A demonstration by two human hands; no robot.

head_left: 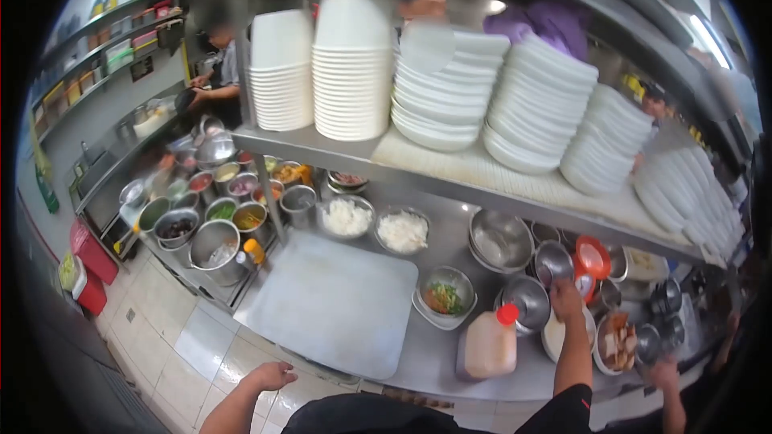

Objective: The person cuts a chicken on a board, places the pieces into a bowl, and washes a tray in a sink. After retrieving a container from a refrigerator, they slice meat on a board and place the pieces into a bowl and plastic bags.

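Observation:
My right hand (567,296) is closed at the rim of a small metal bowl (553,262), reaching over the right side of the counter. Beside it lies another metal bowl (527,304), and below is a white round container (556,339), partly hidden by my forearm. A plastic jug (488,345) with a red cap stands left of that arm. Left of the jug, a bowl of chopped vegetables (444,296) rests on the counter. My left hand (273,375) hangs over the floor, fingers loosely extended and holding nothing, near the white cutting board (334,305).
Stacks of white dishes (446,92) fill the overhead shelf (450,185). Two bowls of rice (346,217) sit behind the board. Metal pots (219,249) crowd the left. At far right, another person's hand (665,373) is near a container of brown chunks (618,344).

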